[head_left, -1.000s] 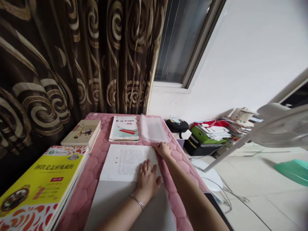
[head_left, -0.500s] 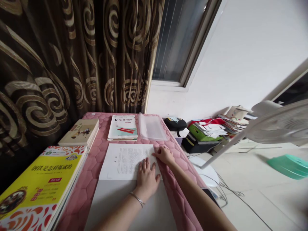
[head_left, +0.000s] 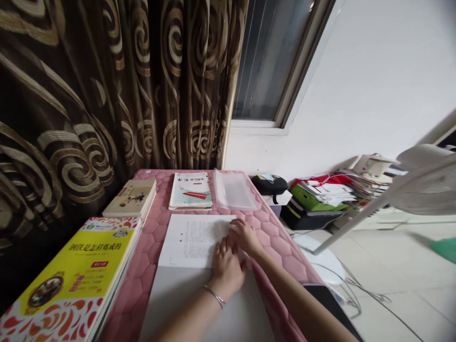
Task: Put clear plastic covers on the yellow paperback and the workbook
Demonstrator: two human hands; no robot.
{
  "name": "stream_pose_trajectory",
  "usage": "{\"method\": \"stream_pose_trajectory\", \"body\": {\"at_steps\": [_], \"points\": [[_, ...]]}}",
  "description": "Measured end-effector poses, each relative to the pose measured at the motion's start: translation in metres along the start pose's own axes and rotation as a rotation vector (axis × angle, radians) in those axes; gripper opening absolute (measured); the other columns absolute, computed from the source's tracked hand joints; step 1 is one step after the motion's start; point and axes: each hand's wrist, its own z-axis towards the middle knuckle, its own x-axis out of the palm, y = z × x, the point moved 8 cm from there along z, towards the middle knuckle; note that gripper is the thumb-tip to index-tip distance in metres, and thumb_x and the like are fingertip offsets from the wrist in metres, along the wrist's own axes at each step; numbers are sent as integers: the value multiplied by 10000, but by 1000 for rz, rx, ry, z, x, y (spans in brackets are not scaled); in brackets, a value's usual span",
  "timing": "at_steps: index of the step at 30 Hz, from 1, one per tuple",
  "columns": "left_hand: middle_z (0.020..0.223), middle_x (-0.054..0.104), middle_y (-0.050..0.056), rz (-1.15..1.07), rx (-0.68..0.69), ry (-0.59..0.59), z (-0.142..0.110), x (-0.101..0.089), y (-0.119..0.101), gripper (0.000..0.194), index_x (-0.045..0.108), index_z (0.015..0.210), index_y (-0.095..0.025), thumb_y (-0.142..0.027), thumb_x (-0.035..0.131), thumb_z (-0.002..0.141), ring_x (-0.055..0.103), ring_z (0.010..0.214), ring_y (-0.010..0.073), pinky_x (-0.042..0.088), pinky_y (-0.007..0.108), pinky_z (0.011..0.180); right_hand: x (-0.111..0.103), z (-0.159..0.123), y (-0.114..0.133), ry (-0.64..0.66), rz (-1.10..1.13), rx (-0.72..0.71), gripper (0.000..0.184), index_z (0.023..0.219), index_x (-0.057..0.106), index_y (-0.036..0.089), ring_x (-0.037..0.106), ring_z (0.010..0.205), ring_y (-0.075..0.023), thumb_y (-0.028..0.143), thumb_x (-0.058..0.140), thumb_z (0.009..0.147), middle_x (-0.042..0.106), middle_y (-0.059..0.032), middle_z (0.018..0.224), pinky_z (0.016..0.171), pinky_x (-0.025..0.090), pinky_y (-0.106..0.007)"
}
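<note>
An open book (head_left: 192, 242) lies on the pink quilted surface, a printed page at the top and a plain grey sheet below it. My left hand (head_left: 228, 268), with a silver bangle at the wrist, rests flat on the right part of the book, fingers extended over the printed text. Across the page's right edge lies my right hand (head_left: 245, 237), its fingers slightly bent and reaching onto the paper close to my left fingertips. Beyond the book are a white exercise book (head_left: 190, 191) and clear plastic book covers (head_left: 235, 190).
At the left stand a stack topped by a yellow book (head_left: 76, 270) and a smaller beige stack (head_left: 130, 197). A dark flat object (head_left: 327, 304) is by my right forearm. To the right are a white standing fan (head_left: 423, 190), cables and piled papers (head_left: 331, 192).
My right hand has moved from the page's upper right corner down its right edge and inward, closer to my left hand. The left hand stays flat on the book. The view has shifted slightly.
</note>
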Motion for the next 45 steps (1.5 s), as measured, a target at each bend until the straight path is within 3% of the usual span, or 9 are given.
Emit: {"method": "stream_pose_trajectory", "body": {"at_steps": [8,14,18,21,26,35,39,42,45], "points": [[1518,398,123,8,51,81,2,-7,14,560,430,1460,-125,-358,340,959,353,1421,242,301,408,1185,29,-58,13,240,14,-65,530,1501,344,212,173,1479,-213,375,197,1019,260,-83,1580,1185,108,-512],[1510,415,120,81,-67,64,-28,-43,91,503,524,1391,-178,-319,304,961,398,1393,288,287,549,1149,27,-60,15,238,-56,-35,606,1528,255,130,124,1487,-211,442,182,1014,178,-106,1595,1198,69,-484],[1505,424,143,264,-231,91,-38,-61,132,521,526,1387,-162,-356,268,978,397,1393,297,258,534,1155,26,-62,18,243,-65,-30,607,1528,250,118,128,1486,-208,434,183,1014,179,-108,1595,1201,63,-481],[1469,449,224,295,-246,107,-17,-62,125,589,519,1374,-50,-407,275,975,390,1391,329,234,516,1166,27,-62,17,248,-70,-22,598,1527,259,132,124,1486,-203,432,192,1014,183,-101,1596,1202,74,-474],[1548,365,91,139,4,129,37,-41,89,565,395,1472,-149,-393,273,978,302,1445,231,183,461,1196,28,-60,17,233,-60,-21,590,1524,271,145,137,1484,-198,431,199,1013,191,-92,1595,1201,90,-470],[1584,230,140,147,-156,130,39,-42,157,633,288,1514,-105,-420,257,966,220,1475,268,109,591,1175,23,-60,22,232,-119,4,620,1516,304,120,175,1479,-240,443,249,989,214,-111,1585,1209,104,-478],[1586,235,131,186,-175,112,36,-46,162,630,295,1515,-129,-427,281,960,207,1480,252,89,567,1187,29,-33,54,202,-154,62,673,1508,344,141,208,1466,-306,529,335,958,288,-138,1560,1211,92,-471],[1590,231,120,200,-177,117,36,-45,161,600,308,1515,-158,-351,319,947,203,1481,253,83,560,1193,41,3,109,153,-8,-113,710,1523,250,51,119,1486,-274,520,222,990,187,-170,1582,1207,77,-470],[1582,262,105,201,-176,124,35,-42,161,586,342,1506,-195,-266,338,925,213,1478,255,84,556,1196,59,32,139,174,51,-167,720,1533,211,71,94,1490,-259,550,180,996,170,-136,1592,1199,102,-473]]}}
